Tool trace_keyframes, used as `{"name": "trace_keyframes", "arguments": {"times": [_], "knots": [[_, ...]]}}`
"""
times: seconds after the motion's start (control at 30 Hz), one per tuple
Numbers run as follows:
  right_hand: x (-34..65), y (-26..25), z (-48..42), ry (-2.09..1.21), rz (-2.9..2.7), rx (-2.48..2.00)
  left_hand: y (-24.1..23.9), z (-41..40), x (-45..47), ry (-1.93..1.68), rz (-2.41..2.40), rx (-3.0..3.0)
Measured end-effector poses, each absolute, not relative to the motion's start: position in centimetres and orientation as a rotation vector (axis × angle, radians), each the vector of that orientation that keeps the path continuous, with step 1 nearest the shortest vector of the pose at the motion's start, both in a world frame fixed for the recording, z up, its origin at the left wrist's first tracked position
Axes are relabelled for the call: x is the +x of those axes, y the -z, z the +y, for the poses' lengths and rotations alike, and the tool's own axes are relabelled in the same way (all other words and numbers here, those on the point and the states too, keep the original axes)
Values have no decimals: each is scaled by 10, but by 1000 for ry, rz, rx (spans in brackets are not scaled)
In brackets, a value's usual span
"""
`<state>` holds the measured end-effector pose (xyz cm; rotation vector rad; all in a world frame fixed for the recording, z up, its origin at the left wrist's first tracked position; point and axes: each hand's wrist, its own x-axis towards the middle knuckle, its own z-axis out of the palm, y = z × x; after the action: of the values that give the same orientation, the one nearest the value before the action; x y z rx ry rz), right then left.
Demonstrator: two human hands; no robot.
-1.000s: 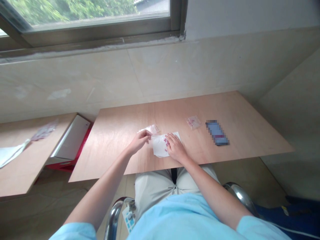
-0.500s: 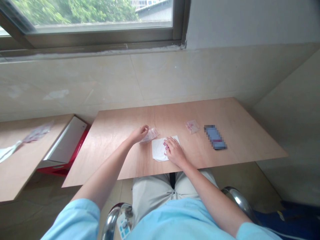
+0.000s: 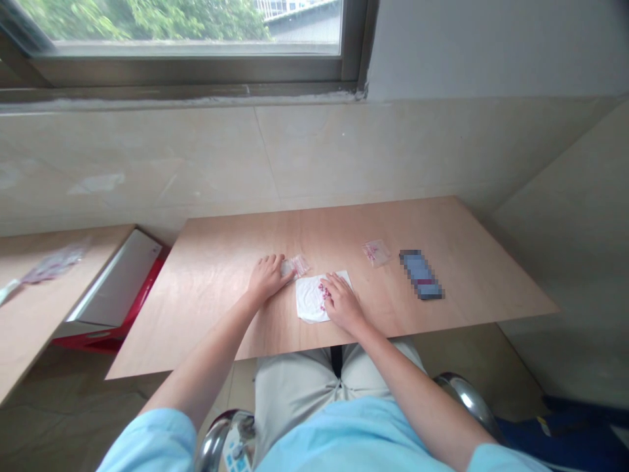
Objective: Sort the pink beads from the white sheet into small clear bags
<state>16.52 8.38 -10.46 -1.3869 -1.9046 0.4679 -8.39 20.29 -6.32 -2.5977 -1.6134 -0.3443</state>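
Note:
My left hand [image 3: 268, 276] lies palm down on the wooden table [image 3: 236, 242], fingers spread. Its thumb reaches the near side of some small clear plastic bags [image 3: 296, 266] with pink stripes. A white paper sheet [image 3: 309, 300] lies flat in front of me. Small pink-red beads [image 3: 324, 295] are gathered on its right half. Over the sheet's right side rests my right hand [image 3: 343, 303], palm down with fingers stretched out beside the beads. What lies beneath its palm is hidden.
A small clear bag with pink pieces [image 3: 377, 253] lies farther back on the table. To its right is a phone [image 3: 421, 274], blurred out. At left, a second table [image 3: 29, 334] carries more plastic bags [image 3: 56, 263], above a red stool [image 3: 98, 342]. Wall and window stand behind.
My left hand has gone from pinched fingers at the plastic bags to lying flat and spread, slightly left and lower. My right hand stays on the paper. The view has shifted slightly.

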Motion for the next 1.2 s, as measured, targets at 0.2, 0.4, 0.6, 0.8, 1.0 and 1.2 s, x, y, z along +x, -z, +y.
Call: {"name": "trace_keyframes", "arguments": {"times": [0.2, 0.4, 0.6, 0.8, 1.0, 1.2], "knots": [[200, 87, 115, -351, -1665, -1415, 63, 202, -87, 491, -1581, -2509], [283, 67, 183, -106, -1600, -1789, 65, 201, -93, 532, -1440, -2559], [310, 83, 200, -246, -1641, -1932, 67, 203, -89, 401, -1452, -2776], [317, 87, 204, -347, -1620, -1848, 55, 194, -82, 355, -1467, -2747], [321, 76, 199, -472, -1533, -1777, 43, 171, -73, 522, -1672, -2661], [317, 49, 182, -537, -1325, -1680, 13, 106, -36, 1271, -1752, -2651]]}}
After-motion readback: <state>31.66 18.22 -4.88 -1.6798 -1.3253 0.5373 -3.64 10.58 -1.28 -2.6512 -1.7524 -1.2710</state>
